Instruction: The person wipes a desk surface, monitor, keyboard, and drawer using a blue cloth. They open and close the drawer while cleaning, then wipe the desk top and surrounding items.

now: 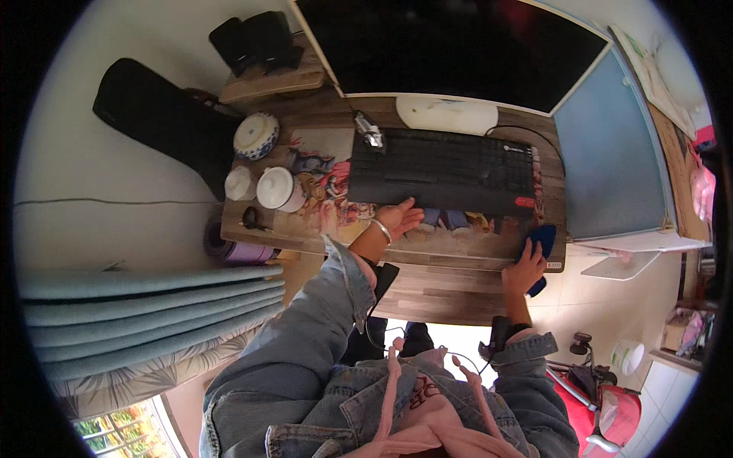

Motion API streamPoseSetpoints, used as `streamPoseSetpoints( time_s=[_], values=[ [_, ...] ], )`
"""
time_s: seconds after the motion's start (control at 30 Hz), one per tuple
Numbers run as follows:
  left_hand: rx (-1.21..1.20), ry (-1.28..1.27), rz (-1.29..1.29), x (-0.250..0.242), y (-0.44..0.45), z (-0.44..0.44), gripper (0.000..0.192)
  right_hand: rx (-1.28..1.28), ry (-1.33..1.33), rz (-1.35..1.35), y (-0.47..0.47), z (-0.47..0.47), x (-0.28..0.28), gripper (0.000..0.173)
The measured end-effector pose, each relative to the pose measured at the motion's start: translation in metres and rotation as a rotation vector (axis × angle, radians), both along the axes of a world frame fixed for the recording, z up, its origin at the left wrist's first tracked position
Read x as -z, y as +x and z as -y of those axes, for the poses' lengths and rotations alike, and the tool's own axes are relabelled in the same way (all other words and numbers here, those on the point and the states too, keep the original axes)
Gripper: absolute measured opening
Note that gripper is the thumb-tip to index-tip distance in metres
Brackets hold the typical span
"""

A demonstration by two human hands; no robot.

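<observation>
My left hand (400, 220) is at the front edge of a black computer keyboard (441, 172), fingers stretched out and holding nothing. Whether its fingertips touch the keyboard is hard to tell. At the front right corner of the wooden desk (458, 243), my right hand (525, 268) grips a dark blue cloth (542, 239). Part of the cloth spreads on the desktop past my fingers, and another part hangs below the edge. Beneath the keyboard lies a desk mat (332, 220) printed with colourful figures. A silvery object (369, 131) rests against the keyboard's back left corner.
A large dark-screened monitor (458, 51) stands behind the keyboard on a white base (446, 114). On the left are a lidded white mug (276, 189), a white jar (239, 183) and a blue-and-white bowl (256, 135). A red stroller (618, 412) stands at lower right.
</observation>
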State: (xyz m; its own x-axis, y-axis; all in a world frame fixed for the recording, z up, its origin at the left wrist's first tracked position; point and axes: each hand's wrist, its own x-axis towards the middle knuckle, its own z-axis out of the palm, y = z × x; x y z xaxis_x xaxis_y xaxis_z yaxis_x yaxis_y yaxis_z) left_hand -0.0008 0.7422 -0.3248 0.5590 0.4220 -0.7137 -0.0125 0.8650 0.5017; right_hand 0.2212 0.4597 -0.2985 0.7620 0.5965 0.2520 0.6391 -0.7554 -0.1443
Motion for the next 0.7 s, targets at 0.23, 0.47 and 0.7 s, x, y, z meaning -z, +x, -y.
streamPoseSetpoints(
  time_s=[0.23, 0.47, 0.7],
  values=[
    [0.287, 0.587, -0.193, -0.072, -0.066, -0.024, 0.031, -0.185, -0.101, -0.139, -0.126, -0.072, -0.02, 0.084],
    [0.61, 1.719, -0.825, -0.188, -0.243, -0.125, 0.088, -0.336, -0.095, -0.268, -0.266, -0.16, -0.014, 0.083],
    [1.093, 1.686, -0.622, -0.146, -0.28, -0.195, 0.124, -0.743, 0.125, -0.589, -0.375, -0.251, -0.032, 0.061]
  ],
)
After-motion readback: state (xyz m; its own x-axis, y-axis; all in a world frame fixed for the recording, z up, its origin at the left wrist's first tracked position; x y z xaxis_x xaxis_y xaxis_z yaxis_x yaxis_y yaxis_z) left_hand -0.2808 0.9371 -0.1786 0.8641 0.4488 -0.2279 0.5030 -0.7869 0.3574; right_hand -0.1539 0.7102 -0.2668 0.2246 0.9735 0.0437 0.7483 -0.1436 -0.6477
